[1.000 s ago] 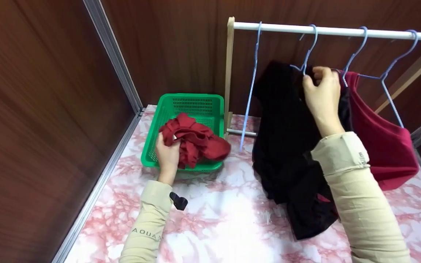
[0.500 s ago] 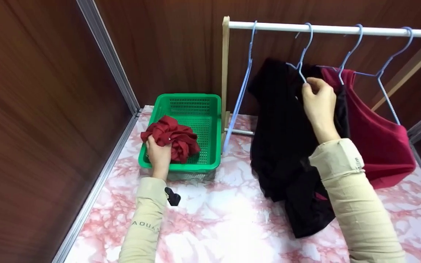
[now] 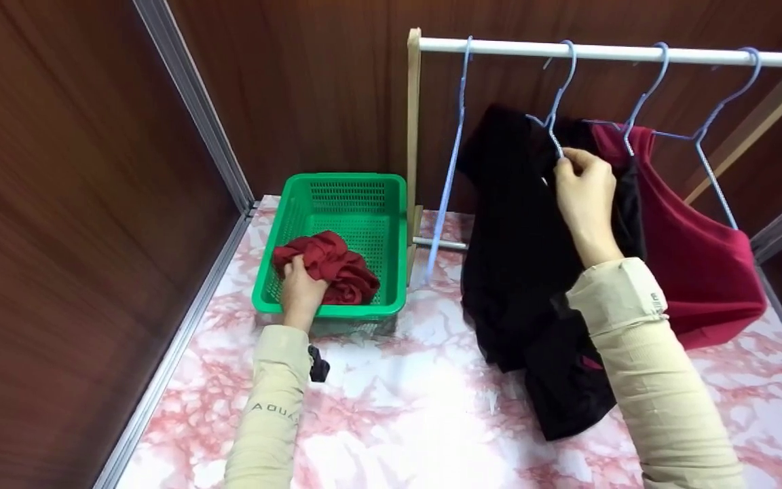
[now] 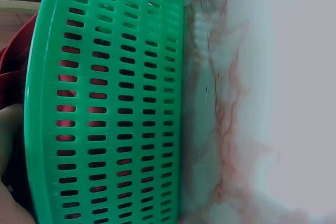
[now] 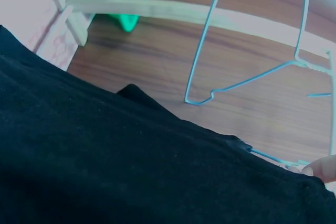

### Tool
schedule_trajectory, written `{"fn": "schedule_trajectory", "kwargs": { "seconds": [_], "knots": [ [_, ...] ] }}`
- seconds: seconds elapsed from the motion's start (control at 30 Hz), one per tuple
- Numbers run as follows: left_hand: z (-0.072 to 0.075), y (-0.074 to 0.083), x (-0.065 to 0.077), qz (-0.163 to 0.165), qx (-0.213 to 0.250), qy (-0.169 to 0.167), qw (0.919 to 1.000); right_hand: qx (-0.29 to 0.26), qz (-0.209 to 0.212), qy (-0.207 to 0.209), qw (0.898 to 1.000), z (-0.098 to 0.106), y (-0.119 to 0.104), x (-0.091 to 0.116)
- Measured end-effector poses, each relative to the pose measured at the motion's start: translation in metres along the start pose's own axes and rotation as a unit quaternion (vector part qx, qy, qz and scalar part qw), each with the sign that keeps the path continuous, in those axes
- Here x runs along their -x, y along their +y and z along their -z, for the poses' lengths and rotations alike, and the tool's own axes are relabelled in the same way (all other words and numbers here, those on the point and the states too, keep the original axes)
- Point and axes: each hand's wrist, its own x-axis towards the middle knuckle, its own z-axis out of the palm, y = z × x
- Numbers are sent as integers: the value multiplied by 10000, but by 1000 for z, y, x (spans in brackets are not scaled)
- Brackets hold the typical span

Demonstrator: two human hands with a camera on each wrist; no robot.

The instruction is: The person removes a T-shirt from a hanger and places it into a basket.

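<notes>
Left hand [image 3: 301,288] reaches over the near rim of the green plastic basket [image 3: 401,204], its fingers curled into a crumpled red garment [image 3: 347,275]. The cloth is bunched toward the basket's near left, inside the walls, so the grip probably keeps the loose folds together and within the rim. The wrist crosses above that rim with the back of the hand up and the forearm coming from the near edge. The left wrist view shows mostly perforated wall, with red showing through the slots, and just a sliver of hand.

Right hand [image 3: 588,193] is raised, thumb and fingertips closed in a pinch on the sloping arm of a blue wire hanger [image 3: 553,129], next to the black garment [image 3: 520,238]. That hold seems meant to steady the hanger, whose hook sits over the white rail [image 3: 513,48]. The right forearm slants up from the near right, in front of the dark fabric.

Left of the black garment, a bare blue hanger [image 3: 447,197] hangs nearly edge-on, between it and the basket. Farther right, a crimson garment [image 3: 696,272] drapes below two more hangers; how it divides between them is hard to tell. Basket and rack stand on a marbled surface [image 3: 391,421].
</notes>
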Motion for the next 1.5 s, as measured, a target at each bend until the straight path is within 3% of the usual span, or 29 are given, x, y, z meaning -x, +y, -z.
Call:
{"fn": "schedule_trajectory", "kwargs": {
  "seconds": [0.17, 0.37, 0.7, 0.97, 1.07, 1.17, 1.23, 1.3, 1.4, 1.5],
  "knots": [
    [-1, 2, -1, 147, -709, -608, 9955, -114, -63, -4, 9999, 0, 0, 0],
    [-2, 5, 2, 118, -1262, -844, 9883, -160, -135, -17, 9998, -1, 2, 0],
    [7, 9, 2, 121, -1284, -1310, 9830, -207, -157, -53, 9996, -2, 0, 1],
    [19, 9, 6, -31, -1030, -1740, 9793, -243, -150, -135, 9995, -2, 1, 1],
    [21, 9, 7, -160, -867, -1243, 9883, -234, -92, -133, 9996, -2, 1, 2],
    [23, 4, 6, -332, -604, -195, 9974, -234, -73, -139, 9996, -2, 1, 2],
    [25, 0, 5, -459, -374, 517, 9969, -251, -100, -136, 9995, -2, 1, 2],
    [28, -6, 4, -541, -233, 1007, 9932, -268, -126, -129, 9995, -2, 0, 2],
    [32, -16, 2, -517, -169, 1385, 9889, -287, -141, -127, 9994, -2, 0, 1],
    [35, -28, 0, -234, -212, 1433, 9892, -287, -158, -128, 9994, -2, 0, 2]
  ]
}}
